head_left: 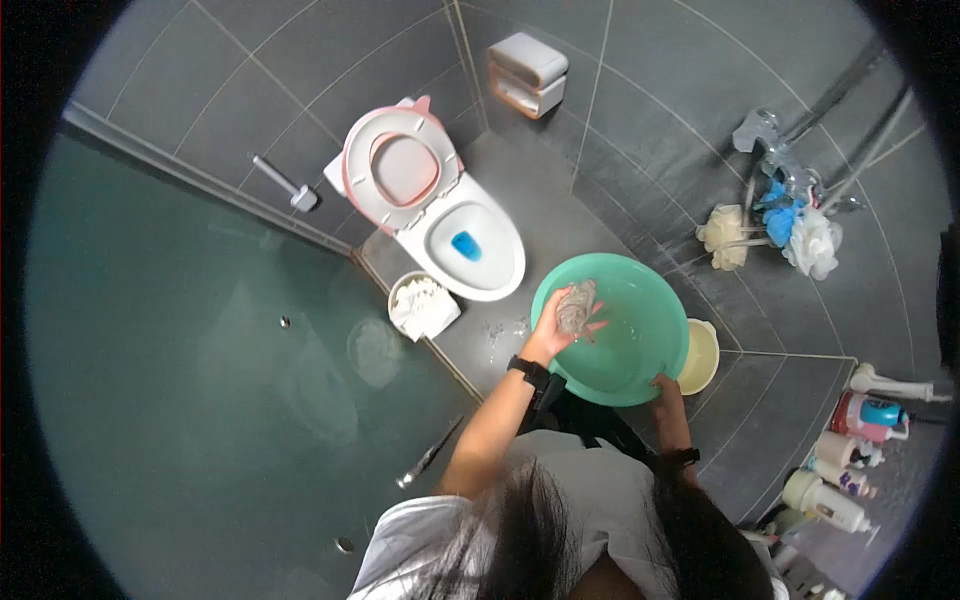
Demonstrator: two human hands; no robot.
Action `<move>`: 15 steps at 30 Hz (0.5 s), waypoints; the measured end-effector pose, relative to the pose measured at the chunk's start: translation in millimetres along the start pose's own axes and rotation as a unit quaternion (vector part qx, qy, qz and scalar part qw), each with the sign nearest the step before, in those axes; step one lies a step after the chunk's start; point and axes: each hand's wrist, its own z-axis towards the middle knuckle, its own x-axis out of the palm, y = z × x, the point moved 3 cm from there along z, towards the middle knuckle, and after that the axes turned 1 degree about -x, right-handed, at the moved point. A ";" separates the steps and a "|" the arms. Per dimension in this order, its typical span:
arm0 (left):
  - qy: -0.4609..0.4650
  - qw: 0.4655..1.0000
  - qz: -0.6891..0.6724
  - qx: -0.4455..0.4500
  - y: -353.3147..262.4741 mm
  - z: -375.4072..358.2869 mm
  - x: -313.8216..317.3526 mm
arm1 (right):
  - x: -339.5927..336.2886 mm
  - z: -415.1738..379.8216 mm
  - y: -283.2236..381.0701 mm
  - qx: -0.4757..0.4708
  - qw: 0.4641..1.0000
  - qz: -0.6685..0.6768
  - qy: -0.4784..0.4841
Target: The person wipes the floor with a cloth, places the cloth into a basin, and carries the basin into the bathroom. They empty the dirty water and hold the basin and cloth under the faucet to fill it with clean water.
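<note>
Her left hand point(560, 325) lifts a wet grey cloth point(577, 305) above the green basin point(640, 300) — fingers wrapped tight around it. The right hand point(667, 390) grips the basin's near rim, fingers closed over the edge. Beyond the fingertips — a toilet point(480, 240) with its seat up.

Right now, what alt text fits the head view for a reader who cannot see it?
Seen from above in a grey-tiled bathroom, a person's left hand holds a wet cloth over a green basin while the right hand grips its rim. A toilet with raised pink seat stands behind.
</note>
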 end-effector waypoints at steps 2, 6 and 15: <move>-0.050 0.997 0.039 0.052 3.1 -2.9 5.6 | -1.3 8.5 5.0 0.009 1.000 -0.028 0.001; -0.100 0.975 0.162 0.112 1.1 2.6 -2.6 | 5.9 20.8 18.7 0.019 0.999 -0.043 0.005; -0.315 0.906 0.202 0.199 -6.2 22.3 -39.7 | 27.8 38.7 49.7 0.077 0.987 -0.095 0.104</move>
